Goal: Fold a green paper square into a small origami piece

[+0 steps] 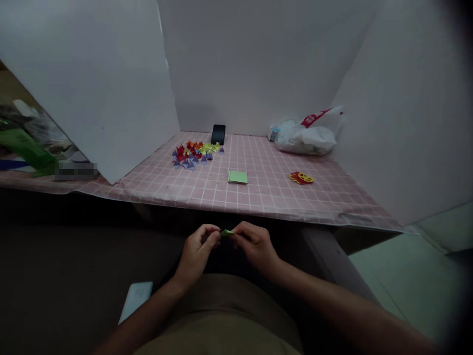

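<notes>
My left hand (199, 249) and my right hand (254, 244) meet below the table's front edge, over my lap. Both pinch a small folded green paper piece (227, 232) between thumb and fingers. On the pink checked table (258, 197) lies a stack of green square papers (237, 177), straight ahead of my hands. Further back left sits a cluster of several small folded paper figures (194, 153) in red, orange, yellow and purple.
A black phone (218, 134) stands against the white back wall. A white plastic bag (305, 135) lies at the back right. A red and yellow paper cutout (301, 177) rests to the right. White boards enclose the table. A pale flat object (136, 298) lies beside my left thigh.
</notes>
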`<state>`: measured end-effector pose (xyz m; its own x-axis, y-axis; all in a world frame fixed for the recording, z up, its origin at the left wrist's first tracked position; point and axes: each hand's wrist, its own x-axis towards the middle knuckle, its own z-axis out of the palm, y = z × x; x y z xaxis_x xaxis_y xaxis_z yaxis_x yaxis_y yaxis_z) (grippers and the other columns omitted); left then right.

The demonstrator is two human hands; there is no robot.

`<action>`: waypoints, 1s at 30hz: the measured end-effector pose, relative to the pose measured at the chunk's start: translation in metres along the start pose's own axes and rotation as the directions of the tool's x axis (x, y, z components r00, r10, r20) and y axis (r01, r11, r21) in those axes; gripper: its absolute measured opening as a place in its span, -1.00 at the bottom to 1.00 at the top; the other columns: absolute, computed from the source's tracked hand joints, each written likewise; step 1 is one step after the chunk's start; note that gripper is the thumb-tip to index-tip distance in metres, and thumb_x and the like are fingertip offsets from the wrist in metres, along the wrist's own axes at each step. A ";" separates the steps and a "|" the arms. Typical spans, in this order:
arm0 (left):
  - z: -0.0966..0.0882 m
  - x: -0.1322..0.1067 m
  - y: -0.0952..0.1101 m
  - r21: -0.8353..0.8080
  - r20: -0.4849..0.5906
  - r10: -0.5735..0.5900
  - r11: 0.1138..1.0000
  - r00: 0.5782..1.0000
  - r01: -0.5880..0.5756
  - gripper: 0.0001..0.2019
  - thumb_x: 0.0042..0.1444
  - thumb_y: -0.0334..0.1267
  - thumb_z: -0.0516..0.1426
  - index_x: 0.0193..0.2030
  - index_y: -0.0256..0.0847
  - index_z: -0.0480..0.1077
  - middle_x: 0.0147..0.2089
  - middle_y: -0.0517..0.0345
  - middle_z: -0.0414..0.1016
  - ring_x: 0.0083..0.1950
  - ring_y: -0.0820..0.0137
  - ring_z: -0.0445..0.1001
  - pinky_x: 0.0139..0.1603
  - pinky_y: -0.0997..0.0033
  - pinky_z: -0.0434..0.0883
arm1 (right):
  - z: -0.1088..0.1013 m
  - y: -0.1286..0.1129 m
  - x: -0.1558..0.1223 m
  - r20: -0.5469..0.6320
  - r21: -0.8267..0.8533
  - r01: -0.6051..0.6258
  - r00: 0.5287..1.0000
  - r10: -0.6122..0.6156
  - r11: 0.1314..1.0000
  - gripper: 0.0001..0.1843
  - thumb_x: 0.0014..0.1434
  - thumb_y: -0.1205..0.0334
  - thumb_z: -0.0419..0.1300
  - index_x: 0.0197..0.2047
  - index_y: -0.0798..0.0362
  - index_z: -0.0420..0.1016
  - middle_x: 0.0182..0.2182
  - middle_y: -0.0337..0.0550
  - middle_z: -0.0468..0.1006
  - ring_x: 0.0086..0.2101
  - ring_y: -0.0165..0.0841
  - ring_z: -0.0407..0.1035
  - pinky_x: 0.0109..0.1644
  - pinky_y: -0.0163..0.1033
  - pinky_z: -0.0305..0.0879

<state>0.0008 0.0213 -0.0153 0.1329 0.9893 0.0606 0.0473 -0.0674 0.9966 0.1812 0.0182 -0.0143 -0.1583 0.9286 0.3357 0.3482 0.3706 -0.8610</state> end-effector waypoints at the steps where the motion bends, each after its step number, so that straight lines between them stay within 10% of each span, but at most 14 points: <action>1: -0.001 0.000 0.001 -0.033 0.007 -0.031 0.999 0.999 0.032 -0.75 0.15 -0.08 0.16 -0.31 -0.25 0.49 -0.41 0.14 0.52 -0.38 0.40 0.49 -0.34 0.44 0.43 | -0.004 0.001 0.000 -0.003 -0.115 0.130 0.991 -0.131 0.985 -0.82 0.23 0.30 0.14 -0.39 0.04 0.52 -0.45 -0.12 0.53 -0.41 -0.33 0.39 -0.30 -0.22 0.29; 5: 0.000 -0.004 0.009 -0.168 0.120 -0.179 0.966 0.976 0.198 -0.67 0.15 -0.02 0.14 -0.41 -0.28 0.48 -0.47 0.14 0.47 -0.45 0.41 0.44 -0.43 0.45 0.40 | -0.017 0.006 -0.001 0.146 -0.393 0.483 0.873 -0.466 0.782 -0.73 0.30 0.35 0.03 -0.13 0.02 0.56 -0.27 0.01 0.58 -0.32 -0.26 0.43 -0.22 -0.16 0.34; 10: 0.004 -0.008 0.015 -0.225 0.148 -0.197 0.948 0.969 0.227 -0.79 0.05 -0.18 0.23 -0.50 -0.27 0.44 -0.52 0.22 0.39 -0.48 0.49 0.34 -0.42 0.51 0.31 | -0.017 0.003 -0.002 0.314 -0.387 0.555 0.830 -0.460 0.737 -0.71 0.31 0.33 0.01 -0.09 0.03 0.55 -0.27 0.02 0.57 -0.32 -0.26 0.42 -0.20 -0.14 0.37; 15: 0.000 -0.008 0.015 -0.116 0.037 -0.096 0.988 0.995 0.100 -0.80 0.09 -0.18 0.20 -0.46 -0.25 0.45 -0.51 0.22 0.41 -0.44 0.47 0.33 -0.37 0.48 0.29 | -0.004 -0.009 0.000 0.072 0.106 0.047 0.996 -0.055 0.993 -0.83 0.27 0.24 0.08 -0.10 0.02 0.43 -0.32 -0.12 0.52 -0.40 -0.35 0.44 -0.29 -0.22 0.37; 19: 0.000 -0.007 0.014 -0.025 0.066 -0.061 0.998 0.996 0.063 -0.79 0.09 -0.16 0.20 -0.45 -0.25 0.46 -0.51 0.21 0.42 -0.45 0.46 0.35 -0.38 0.48 0.29 | -0.001 -0.019 0.003 0.227 0.423 -0.326 0.941 0.249 0.845 -0.77 0.21 0.09 0.17 -0.32 0.09 0.42 -0.52 -0.25 0.46 -0.57 -0.45 0.36 -0.42 -0.30 0.28; 30: 0.009 -0.010 -0.002 -0.058 -0.042 0.103 0.993 0.994 -0.106 -0.83 0.06 -0.30 0.25 -0.20 -0.17 0.38 -0.31 0.21 0.50 -0.27 0.43 0.50 -0.23 0.48 0.42 | 0.005 -0.014 0.002 0.139 0.518 -0.363 0.929 0.343 0.774 -0.75 0.10 0.10 0.27 -0.44 0.09 0.38 -0.56 -0.30 0.47 -0.60 -0.49 0.34 -0.45 -0.33 0.24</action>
<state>0.0085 0.0103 -0.0180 0.0958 0.9815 0.1656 -0.0243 -0.1640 0.9862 0.1710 0.0146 -0.0032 -0.1562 0.9871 -0.0366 -0.1517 -0.0606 -0.9866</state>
